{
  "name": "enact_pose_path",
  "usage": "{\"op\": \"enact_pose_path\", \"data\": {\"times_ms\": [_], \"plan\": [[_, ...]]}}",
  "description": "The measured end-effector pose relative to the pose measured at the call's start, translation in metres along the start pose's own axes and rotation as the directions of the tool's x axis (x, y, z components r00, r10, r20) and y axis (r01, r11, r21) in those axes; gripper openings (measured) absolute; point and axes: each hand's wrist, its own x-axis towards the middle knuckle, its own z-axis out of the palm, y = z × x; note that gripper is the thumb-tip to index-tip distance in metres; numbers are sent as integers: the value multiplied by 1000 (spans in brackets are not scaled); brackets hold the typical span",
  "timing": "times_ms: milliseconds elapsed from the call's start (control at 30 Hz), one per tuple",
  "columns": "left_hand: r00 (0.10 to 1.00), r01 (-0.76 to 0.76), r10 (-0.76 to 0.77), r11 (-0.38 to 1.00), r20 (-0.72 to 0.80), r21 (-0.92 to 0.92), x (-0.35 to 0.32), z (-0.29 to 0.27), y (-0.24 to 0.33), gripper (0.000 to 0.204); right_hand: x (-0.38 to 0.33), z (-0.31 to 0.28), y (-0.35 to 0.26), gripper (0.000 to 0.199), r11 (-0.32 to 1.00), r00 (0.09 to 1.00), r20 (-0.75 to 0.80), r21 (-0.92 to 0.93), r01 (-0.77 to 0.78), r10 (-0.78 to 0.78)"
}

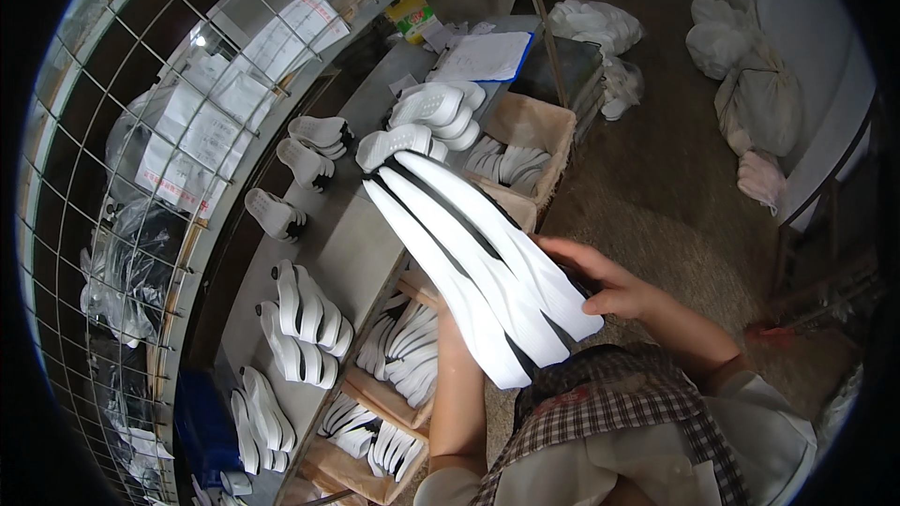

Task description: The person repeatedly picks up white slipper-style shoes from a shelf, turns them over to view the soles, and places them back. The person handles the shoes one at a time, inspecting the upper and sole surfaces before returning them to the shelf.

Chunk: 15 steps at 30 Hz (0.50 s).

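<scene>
Several long white shoe soles (487, 267) with dark inner sides lie fanned edge to edge in front of my body. My right hand (609, 283) grips their near right end, thumb on the outermost sole and fingers going behind it. From below, my left forearm (459, 403) reaches up to the left side of the soles. The left hand itself is hidden behind them. Just past the far ends of the held soles, a stack of white soles (436, 105) rests on the grey bench (361, 244), heel parts upward.
More sole stacks (309, 314) line the bench's left side. Cardboard boxes (574, 136) with soles stand along its right edge. A blue-edged clipboard (483, 56) lies at the far end. Wire mesh (178, 131) borders the left; white bags (722, 33) lie far right.
</scene>
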Motion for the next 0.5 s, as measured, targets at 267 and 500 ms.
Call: {"op": "enact_pose_path", "data": {"times_ms": [267,500], "plan": [[985,-95,86,994,152,49,0,-28,-11,42,-11,-3,13,77,996,999,22,-73,41,-40],[968,-126,108,990,228,65,2,-40,-19,45,-20,-4,27,74,998,999,20,-43,51,-50]]}}
